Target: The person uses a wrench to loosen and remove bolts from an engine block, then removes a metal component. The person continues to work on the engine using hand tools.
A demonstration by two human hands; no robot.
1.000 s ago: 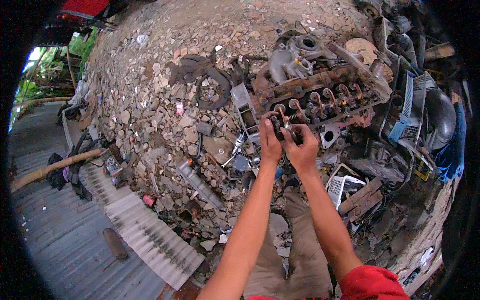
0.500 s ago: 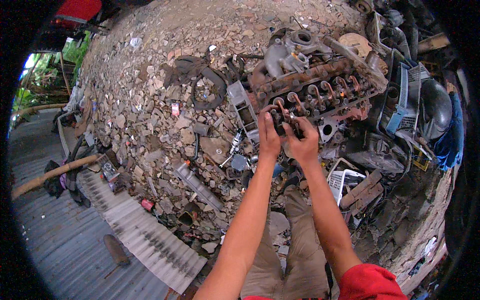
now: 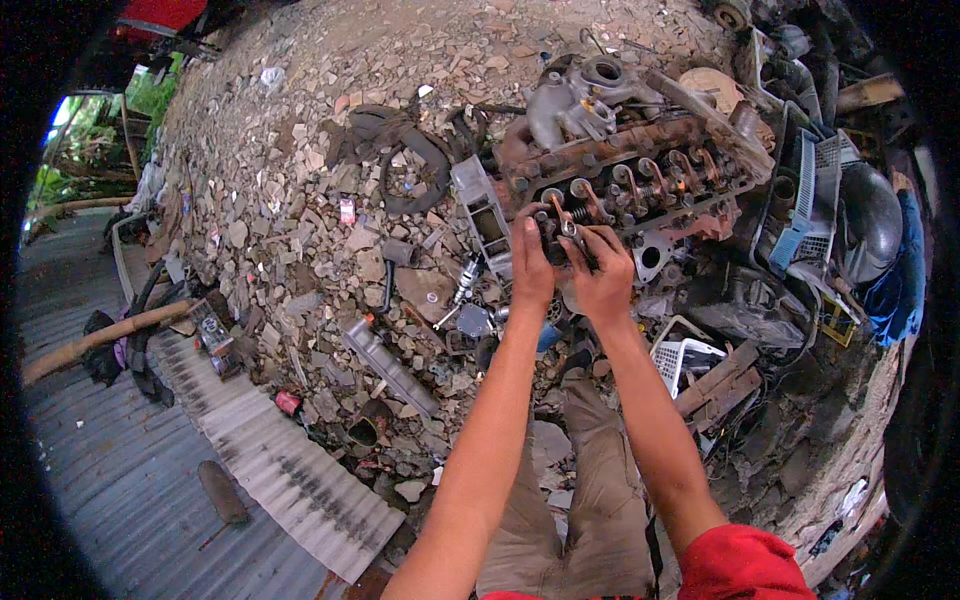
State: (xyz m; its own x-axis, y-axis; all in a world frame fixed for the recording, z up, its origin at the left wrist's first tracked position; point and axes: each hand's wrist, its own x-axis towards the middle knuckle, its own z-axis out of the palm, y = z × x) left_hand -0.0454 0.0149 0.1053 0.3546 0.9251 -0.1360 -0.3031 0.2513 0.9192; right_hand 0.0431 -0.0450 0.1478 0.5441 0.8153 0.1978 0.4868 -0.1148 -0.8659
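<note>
Both my hands are at the near left end of a rusty engine cylinder head (image 3: 600,150), beside its row of copper-coloured rocker arms (image 3: 625,180). My left hand (image 3: 531,265) has its fingers pressed together against the end of the head. Whatever those fingertips grip is hidden. Close on its right, my right hand (image 3: 602,278) is closed, thumb and fingers pinched around a small shiny metal piece (image 3: 568,224) with a rounded end. The piece lies against the first rocker arms; its exact kind cannot be made out. A grey metal housing (image 3: 482,215) stands left of the head.
A grey cast manifold (image 3: 575,105) sits behind the head. On the rubble lie a ratchet-like tool (image 3: 464,280), a long grey cover (image 3: 388,370) and a black hose (image 3: 425,175). A white plastic basket (image 3: 684,360) is at right, corrugated sheets (image 3: 290,460) at lower left.
My right hand has shifted slightly left and turned a little, and the shiny metal piece in it shows more. My left hand stays at the same end of the head.
</note>
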